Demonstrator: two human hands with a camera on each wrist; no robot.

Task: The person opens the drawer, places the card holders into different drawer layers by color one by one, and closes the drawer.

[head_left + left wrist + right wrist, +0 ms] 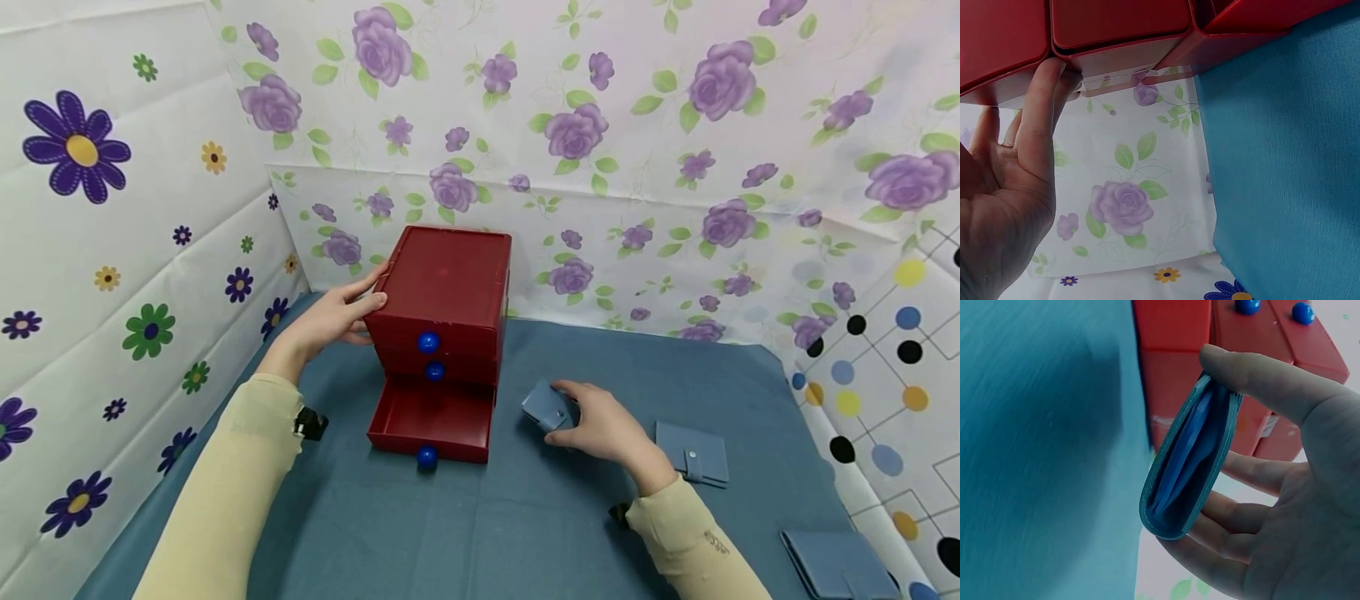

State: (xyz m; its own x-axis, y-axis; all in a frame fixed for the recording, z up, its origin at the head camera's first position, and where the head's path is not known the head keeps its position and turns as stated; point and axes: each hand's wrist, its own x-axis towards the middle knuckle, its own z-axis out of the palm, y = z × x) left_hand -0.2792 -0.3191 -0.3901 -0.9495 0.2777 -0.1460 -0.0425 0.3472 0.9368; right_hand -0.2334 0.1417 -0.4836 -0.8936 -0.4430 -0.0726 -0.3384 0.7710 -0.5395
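A dark red drawer cabinet [450, 279] with blue round knobs stands near the back wall. Its bottom drawer [438, 417] is pulled out, showing a bare red floor. My left hand [337, 321] rests against the cabinet's upper left side, thumb on the top edge; in the left wrist view, fairly straight fingers [1041, 119] touch the side. To the right of the drawer, my right hand [600, 421] holds a small blue snap wallet [546, 406] above the cloth. Thumb and fingers pinch the wallet [1188, 456], whose inner layers show from its edge.
A second blue wallet [693, 454] with a snap strap lies on the blue cloth [450, 533], right of my right hand. Another blue wallet [836, 565] lies at the near right edge. Flowered sheets [517, 192] rise behind and to the left.
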